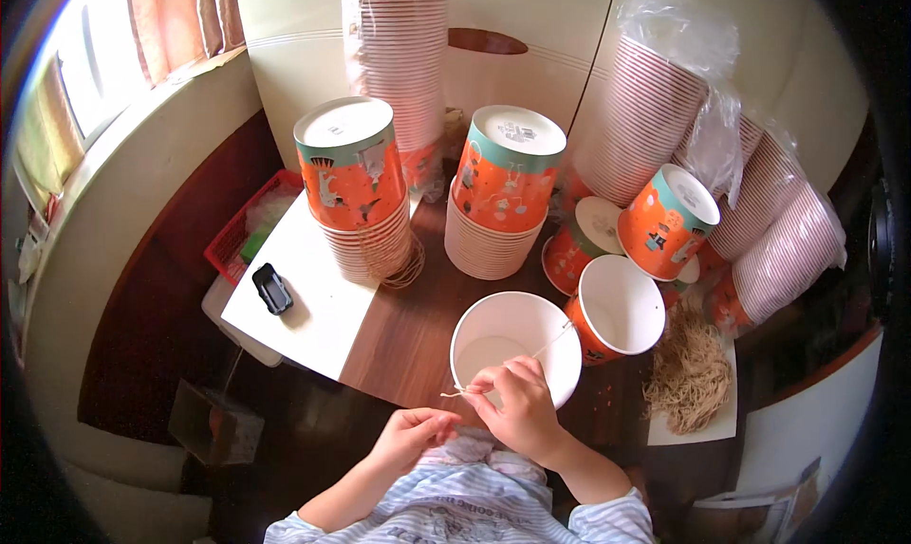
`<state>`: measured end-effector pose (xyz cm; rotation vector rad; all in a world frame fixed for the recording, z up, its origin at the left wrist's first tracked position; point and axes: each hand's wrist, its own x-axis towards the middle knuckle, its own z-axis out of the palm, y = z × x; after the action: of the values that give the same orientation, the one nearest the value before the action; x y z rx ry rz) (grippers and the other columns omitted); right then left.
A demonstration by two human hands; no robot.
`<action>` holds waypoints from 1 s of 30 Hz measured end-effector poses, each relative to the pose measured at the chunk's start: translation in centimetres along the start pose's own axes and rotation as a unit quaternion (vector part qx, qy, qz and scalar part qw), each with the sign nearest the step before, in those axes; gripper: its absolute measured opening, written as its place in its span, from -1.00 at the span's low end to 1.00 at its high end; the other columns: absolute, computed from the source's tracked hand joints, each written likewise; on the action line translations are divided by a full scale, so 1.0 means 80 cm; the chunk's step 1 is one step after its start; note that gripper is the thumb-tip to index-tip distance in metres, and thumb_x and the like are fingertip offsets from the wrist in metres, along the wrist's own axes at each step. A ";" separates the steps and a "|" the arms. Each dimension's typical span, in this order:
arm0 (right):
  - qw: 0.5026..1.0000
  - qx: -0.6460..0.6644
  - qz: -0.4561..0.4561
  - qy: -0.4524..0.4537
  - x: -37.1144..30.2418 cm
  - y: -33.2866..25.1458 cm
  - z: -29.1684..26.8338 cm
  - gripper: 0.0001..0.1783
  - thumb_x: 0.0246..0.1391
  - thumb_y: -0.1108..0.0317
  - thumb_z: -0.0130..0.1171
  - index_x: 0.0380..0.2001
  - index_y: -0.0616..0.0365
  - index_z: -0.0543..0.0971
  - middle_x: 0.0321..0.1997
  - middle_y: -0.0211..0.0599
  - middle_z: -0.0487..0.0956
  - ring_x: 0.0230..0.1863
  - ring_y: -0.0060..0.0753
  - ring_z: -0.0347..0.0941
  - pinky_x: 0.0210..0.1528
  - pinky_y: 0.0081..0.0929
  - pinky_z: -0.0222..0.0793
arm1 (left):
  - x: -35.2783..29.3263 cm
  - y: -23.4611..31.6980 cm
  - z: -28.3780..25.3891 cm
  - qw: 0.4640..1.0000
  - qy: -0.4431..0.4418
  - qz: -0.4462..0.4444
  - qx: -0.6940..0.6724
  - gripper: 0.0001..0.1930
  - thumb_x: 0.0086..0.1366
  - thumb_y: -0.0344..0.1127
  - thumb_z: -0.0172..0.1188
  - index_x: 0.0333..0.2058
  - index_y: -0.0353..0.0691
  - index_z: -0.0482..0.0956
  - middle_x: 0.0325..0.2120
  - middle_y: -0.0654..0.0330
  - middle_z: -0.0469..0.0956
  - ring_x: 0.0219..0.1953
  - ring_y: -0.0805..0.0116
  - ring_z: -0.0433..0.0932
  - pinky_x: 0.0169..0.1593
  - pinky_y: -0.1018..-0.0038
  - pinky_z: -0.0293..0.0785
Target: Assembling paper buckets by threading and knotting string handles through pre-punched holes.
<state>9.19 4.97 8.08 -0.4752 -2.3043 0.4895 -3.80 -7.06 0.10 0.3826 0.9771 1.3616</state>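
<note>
The right hand (520, 409) pinches a thin pale string (546, 345) running into the open white cup (515, 348) at the table (408, 335) edge; the left hand (413, 435) is loosely curled beside it, seemingly empty. A heap of strings (690, 373) and tall sleeved cup stacks (645, 117) suggest most cups remain unstrung; which loose cups (617, 307) are finished cannot be told.

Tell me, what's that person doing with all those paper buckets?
The person's right hand pinches a thin cord that runs across an open white paper bucket on the wooden table. The left hand sits curled beside it. Stacks of orange buckets stand behind, and a pile of loose cords lies to the right.
</note>
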 end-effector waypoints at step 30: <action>1.000 -0.003 -0.001 -0.016 -0.004 0.001 0.000 -0.74 -0.29 0.43 0.29 -0.49 0.07 0.41 -0.54 -0.54 0.50 -0.48 -0.43 0.40 -0.24 -0.39 0.17 | 0.036 0.027 0.024 0.888 0.065 0.377 0.256 -0.90 0.04 -0.62 0.12 -0.41 -0.37 0.48 -0.44 0.19 0.47 -0.49 0.57 0.43 -0.45 0.72 0.34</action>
<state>9.41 4.86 7.82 -0.4720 -2.3369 0.4933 -3.96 -3.33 1.78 1.1786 1.3770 1.8202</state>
